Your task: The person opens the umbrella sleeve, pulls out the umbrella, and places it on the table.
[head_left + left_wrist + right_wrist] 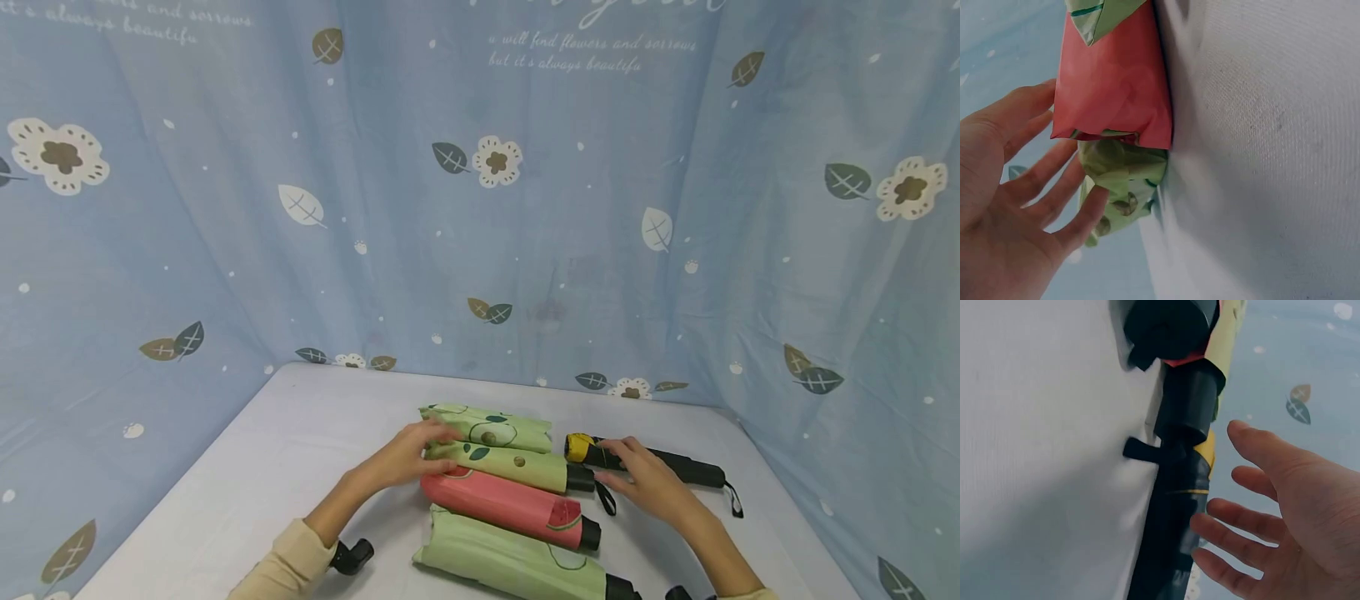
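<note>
Several folded umbrellas lie side by side on the white table. A red umbrella [498, 500] with a watermelon print has a light green umbrella [495, 546] on its near side. Beyond it are a green avocado-print umbrella [536, 469] and another green one [532, 433]. My left hand [408, 454] reaches over the left ends of these, fingers spread and loosely bent; in the left wrist view they lie beside the red umbrella [1113, 81], contact unclear. My right hand [652, 483] hovers with parted fingers by a black umbrella [690, 468] with a yellow end, gripping nothing.
A blue curtain [540, 250] with leaves and flowers encloses the back and sides of the white table [322, 425]. Black handles point right, and a wrist strap [606, 498] hangs from one. A black device [352, 557] sits at the left wrist.
</note>
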`<state>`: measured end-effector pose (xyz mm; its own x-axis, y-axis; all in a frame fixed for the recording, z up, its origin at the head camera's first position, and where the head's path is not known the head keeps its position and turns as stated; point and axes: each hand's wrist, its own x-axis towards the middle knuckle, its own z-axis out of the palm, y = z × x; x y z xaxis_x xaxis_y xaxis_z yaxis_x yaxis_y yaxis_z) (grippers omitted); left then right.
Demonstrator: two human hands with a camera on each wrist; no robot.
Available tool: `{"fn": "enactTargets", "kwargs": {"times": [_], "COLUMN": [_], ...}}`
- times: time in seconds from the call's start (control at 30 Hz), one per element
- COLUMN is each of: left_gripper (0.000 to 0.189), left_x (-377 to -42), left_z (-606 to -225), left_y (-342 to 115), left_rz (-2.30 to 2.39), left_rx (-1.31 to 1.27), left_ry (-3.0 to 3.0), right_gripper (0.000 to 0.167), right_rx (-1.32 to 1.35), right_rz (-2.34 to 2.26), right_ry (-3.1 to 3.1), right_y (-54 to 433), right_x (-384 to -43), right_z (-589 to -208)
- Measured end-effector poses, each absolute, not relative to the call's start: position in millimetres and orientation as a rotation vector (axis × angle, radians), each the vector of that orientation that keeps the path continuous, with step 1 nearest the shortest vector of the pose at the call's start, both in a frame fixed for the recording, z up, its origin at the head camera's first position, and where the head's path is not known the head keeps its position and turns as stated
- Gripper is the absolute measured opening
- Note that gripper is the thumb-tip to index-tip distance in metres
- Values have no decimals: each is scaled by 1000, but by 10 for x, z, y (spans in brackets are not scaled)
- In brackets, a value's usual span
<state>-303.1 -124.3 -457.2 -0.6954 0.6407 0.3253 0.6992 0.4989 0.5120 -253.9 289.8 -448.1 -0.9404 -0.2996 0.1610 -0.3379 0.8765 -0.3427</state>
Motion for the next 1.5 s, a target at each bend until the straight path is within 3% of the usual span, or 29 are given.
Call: {"fn": "enactTargets", "kwargs": {"times": [0.43,0.83,1.5], "left_gripper": [36,23,25], "left_x": [-3011,-3014,-3070], "left_z": [-4556,-4559,-4487], "left_y": [-1210,-1152,-1045], "left_rz": [-912,-785,-692], "left_rx": [-1146,-1143,-1160], "left_ry": [-2757,-2709,-2742], "right_gripper": [51,47,43], "right_rx": [534,637,678], "right_rz": [580,578,470], "right_ry": [-2972,-3013,-3020], "right_y": [2732,2646,2588], "right_x": [-2545,-2577,-2620], "right_z": [-4576,-4639,-4688]}}
